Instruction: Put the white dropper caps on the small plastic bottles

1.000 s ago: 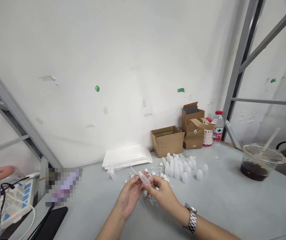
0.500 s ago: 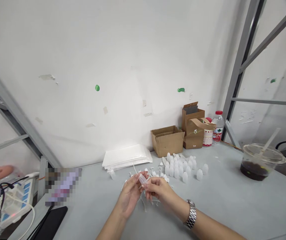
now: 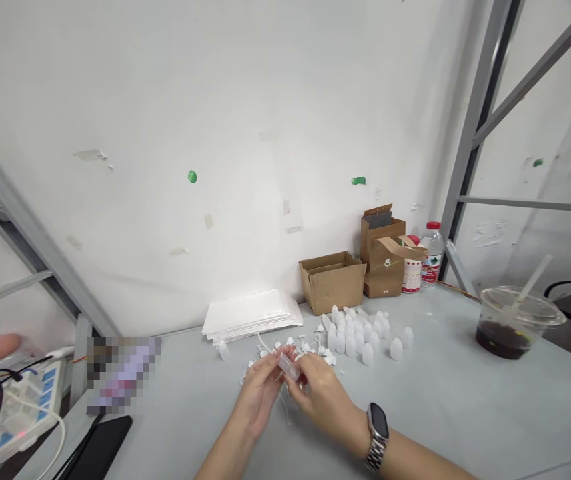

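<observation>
Above the middle of the grey table, my left hand (image 3: 259,385) and my right hand (image 3: 319,381) come together around a small clear plastic tube (image 3: 289,368). The left fingers are closed at its upper end. My right thumb and fingers grip its lower end. A thin white strand (image 3: 264,343) pokes up behind the left fingertips; whether it joins the tube I cannot tell. Small white plastic bits (image 3: 306,348) and more thin strands lie scattered behind and under the hands. To the right stand several frosted, round-topped plastic pieces (image 3: 351,345).
Behind lie a stack of white sheets (image 3: 252,315), an open cardboard box (image 3: 333,287), a brown paper bag (image 3: 384,267) and a bottle (image 3: 432,257). A lidded cup of dark drink (image 3: 508,333) stands at right. At left are a black phone-like slab (image 3: 100,448) and a power strip (image 3: 32,407).
My right hand has rolled over, so its back and the watch face now show. The tube has tilted a little and more of it is visible between the hands. The view has shifted slightly.
</observation>
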Motion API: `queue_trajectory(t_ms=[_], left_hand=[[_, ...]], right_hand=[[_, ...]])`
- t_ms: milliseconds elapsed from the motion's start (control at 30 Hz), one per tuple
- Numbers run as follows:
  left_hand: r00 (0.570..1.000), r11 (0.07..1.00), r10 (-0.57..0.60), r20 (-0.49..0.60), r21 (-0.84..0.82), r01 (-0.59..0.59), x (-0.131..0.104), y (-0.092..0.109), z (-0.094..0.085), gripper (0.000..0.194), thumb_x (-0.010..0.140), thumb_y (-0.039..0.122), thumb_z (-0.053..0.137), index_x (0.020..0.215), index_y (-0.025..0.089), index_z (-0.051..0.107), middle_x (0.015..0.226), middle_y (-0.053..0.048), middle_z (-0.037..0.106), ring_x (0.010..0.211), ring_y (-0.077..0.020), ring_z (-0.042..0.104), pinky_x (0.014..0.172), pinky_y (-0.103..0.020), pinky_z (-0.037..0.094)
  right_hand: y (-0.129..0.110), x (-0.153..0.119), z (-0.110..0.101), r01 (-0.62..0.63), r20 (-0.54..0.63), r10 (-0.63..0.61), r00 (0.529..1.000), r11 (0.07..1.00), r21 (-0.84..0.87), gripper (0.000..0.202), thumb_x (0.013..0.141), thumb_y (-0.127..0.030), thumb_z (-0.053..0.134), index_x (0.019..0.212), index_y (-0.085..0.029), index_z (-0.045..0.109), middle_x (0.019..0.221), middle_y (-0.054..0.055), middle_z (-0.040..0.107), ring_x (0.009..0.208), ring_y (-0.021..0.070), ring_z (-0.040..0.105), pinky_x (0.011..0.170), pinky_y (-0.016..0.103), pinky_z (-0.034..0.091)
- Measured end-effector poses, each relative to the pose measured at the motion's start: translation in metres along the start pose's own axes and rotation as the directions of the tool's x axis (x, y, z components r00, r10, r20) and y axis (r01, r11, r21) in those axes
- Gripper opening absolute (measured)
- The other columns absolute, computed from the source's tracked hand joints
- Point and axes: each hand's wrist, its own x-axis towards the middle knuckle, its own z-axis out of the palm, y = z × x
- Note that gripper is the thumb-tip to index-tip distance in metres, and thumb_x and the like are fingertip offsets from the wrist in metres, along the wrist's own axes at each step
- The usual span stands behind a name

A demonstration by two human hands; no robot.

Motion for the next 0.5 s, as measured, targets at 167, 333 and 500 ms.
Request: queue_trajectory(t_ms=[167, 333, 500], left_hand=[[0.998, 0.999, 0.001, 0.067, 0.051, -0.004, -0.003, 0.004, 0.002, 0.026, 0.068, 0.031, 0.066, 0.085, 0.012, 0.069, 0.091, -0.011, 0.069, 0.088, -0.0222, 0.060, 0.080, -0.031, 0.042], [0.996, 0.997, -0.015, 0.092, 0.078, 0.008, -0.001, 0.005, -0.003, 0.025, 0.071, 0.032, 0.062, 0.082, 0.011, 0.069, 0.099, -0.013, 0.067, 0.096, -0.0262, 0.057, 0.080, -0.034, 0.042], [0.999, 0.999, -0.001, 0.054, 0.050, -0.002, 0.003, 0.007, -0.005, 0.027, 0.073, 0.035, 0.061, 0.085, 0.011, 0.069, 0.095, -0.011, 0.068, 0.104, -0.0239, 0.054, 0.091, -0.031, 0.038]], right_hand=[[-0.002, 0.001, 0.000, -0.060, 0.020, 0.058, 0.998, 0.991, 0.123, 0.012, 0.079, -0.027, 0.050, 0.072, -0.018, 0.055, 0.068, 0.004, 0.056, 0.064, 0.0163, 0.048, 0.061, 0.029, 0.037], [-0.004, 0.013, -0.003, -0.517, 0.403, 0.325, 0.855, 0.576, 0.633, 0.027, 0.067, -0.038, 0.064, 0.057, -0.016, 0.052, 0.051, -0.002, 0.052, 0.046, 0.0092, 0.046, 0.048, 0.023, 0.035], [-0.002, 0.016, -0.002, -0.603, 0.563, 0.245, 0.789, 0.132, 0.787, 0.024, 0.068, -0.032, 0.065, 0.060, -0.010, 0.060, 0.050, 0.000, 0.056, 0.044, 0.0057, 0.046, 0.047, 0.019, 0.032]])
